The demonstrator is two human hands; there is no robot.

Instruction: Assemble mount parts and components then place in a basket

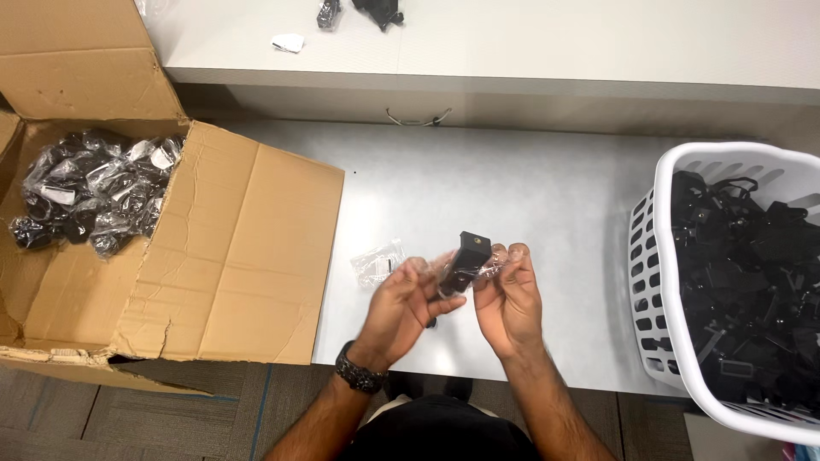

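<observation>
- Left hand (408, 299), palm turned up, fingers curled round the lower end of a small black part (465, 260) and the clear plastic bag (494, 266) partly wrapped about it.
- Right hand (510, 294), just beside the left, fingertips pinched together on the crinkled bag at the part's right side.
- Black part held tilted between both hands, upper end sticking out of the bag, raised above the pale grey surface (530, 188) near its front edge.
- Dark wristwatch (359, 372) strapped on the left wrist.
- Empty clear bag (377, 260) lying flat on the surface just to the left of the hands.
- Open cardboard box (171, 248) at the left, one flap spread over the surface edge, filled with black parts in clear bags (90, 192).
- White slotted laundry basket (658, 282) at the right, well apart from the hands, heaped with loose black parts (747, 273).
- Farther back, a raised white shelf (555, 38) carrying a scrap of white paper (288, 42) and a couple more bagged black pieces (359, 10) at the top edge of the view.
- Dark clothing of the person visible at the bottom, between the forearms.
</observation>
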